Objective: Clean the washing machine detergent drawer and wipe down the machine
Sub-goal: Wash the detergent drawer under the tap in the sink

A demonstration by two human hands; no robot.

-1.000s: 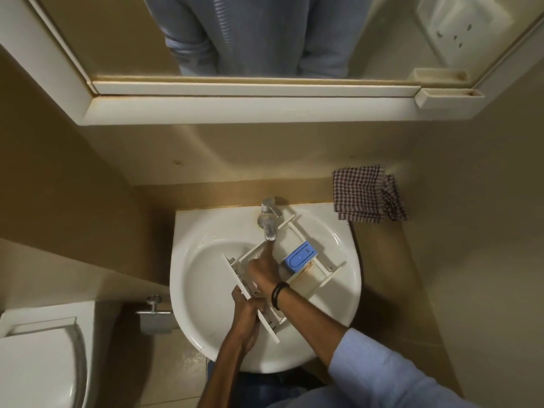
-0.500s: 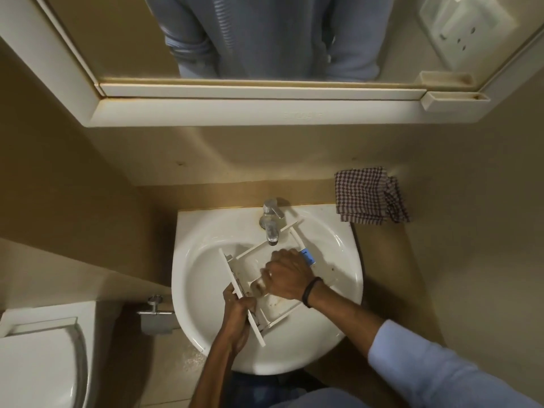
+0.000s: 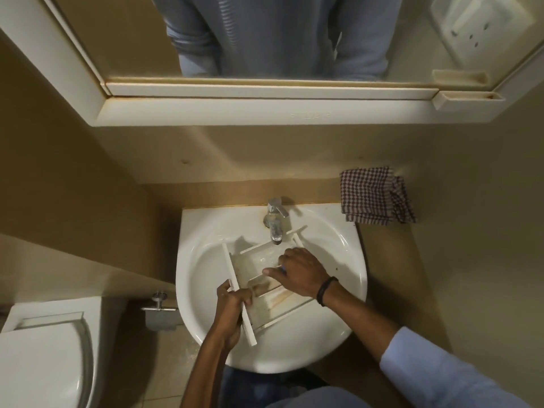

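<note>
Detergent drawer [image 3: 255, 262] in the sink [image 3: 206, 231], centre frame.
Left hand [image 3: 232, 303] grips its front panel; right hand [image 3: 300, 272] covers the compartments, grasp unclear.

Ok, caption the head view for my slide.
Left hand grips the detergent drawer in the sink under the tap while the right hand reaches into it.

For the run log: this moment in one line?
drawer in sink under tap | left hand grips front panel | right hand inside drawer
</note>
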